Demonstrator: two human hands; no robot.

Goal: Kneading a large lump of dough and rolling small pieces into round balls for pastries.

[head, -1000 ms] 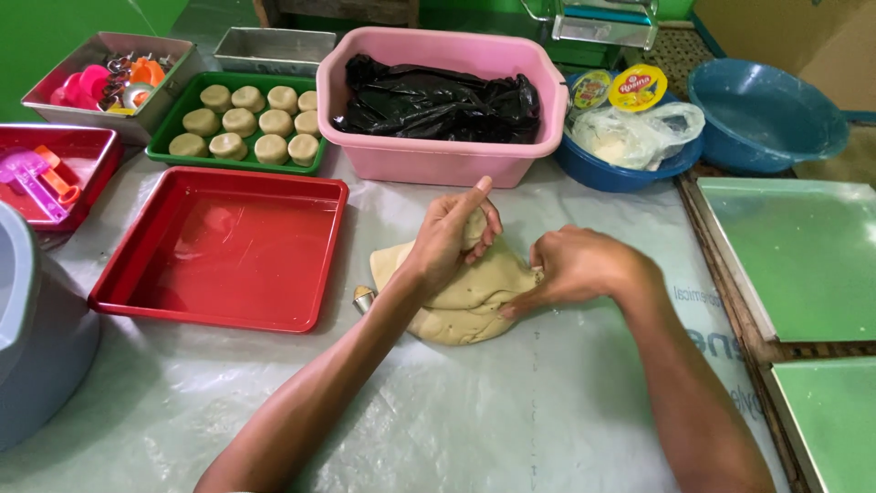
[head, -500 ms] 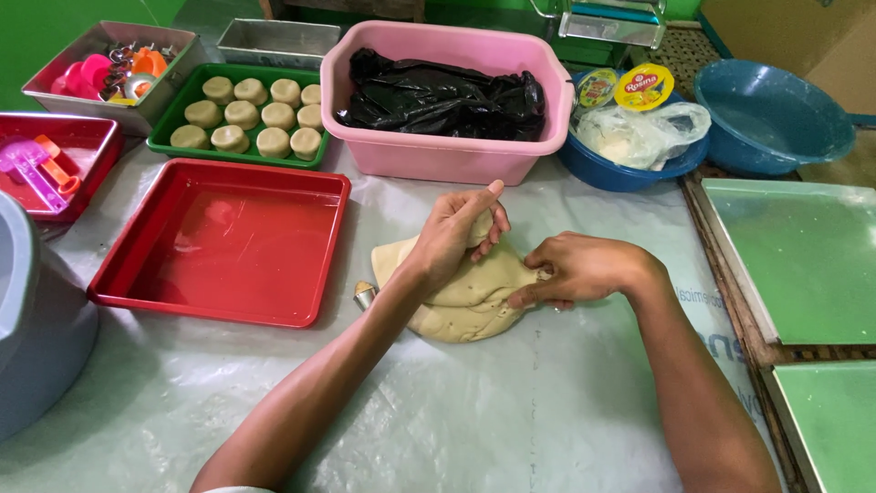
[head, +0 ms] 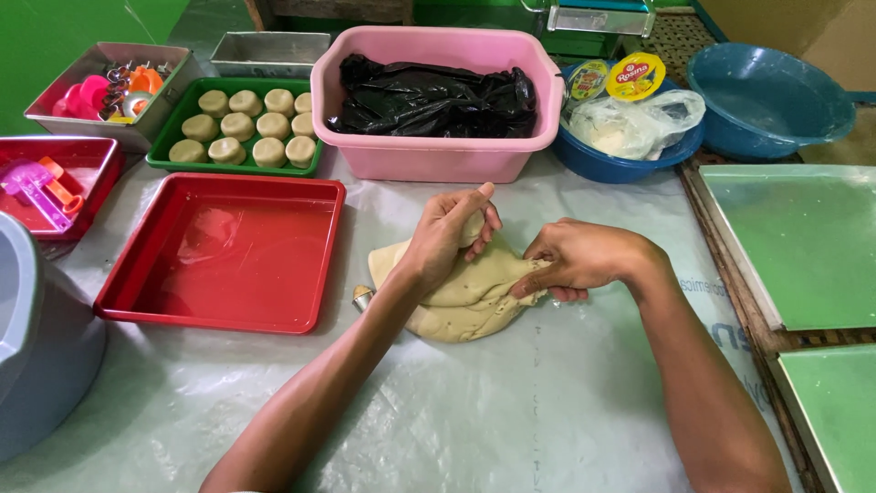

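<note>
A tan lump of dough (head: 461, 301) lies on the plastic-covered table (head: 511, 420). My left hand (head: 447, 233) sits on its upper part, fingers closed around a small pinch of dough. At the right edge of the lump, my right hand (head: 579, 260) grips the dough with curled fingers. A small metal cutter (head: 362, 297) rests by the dough's left side, next to my left forearm.
Left of the dough is an empty red tray (head: 224, 256). Behind it stand a green tray of round dough pieces (head: 242, 128), a pink tub holding a black bag (head: 433, 100), two blue bowls (head: 771, 91), a grey bucket (head: 36, 338) and green boards (head: 803, 233).
My left hand has closed tighter on a bit of dough and lifted slightly. My right hand keeps its grip on the lump's right side.
</note>
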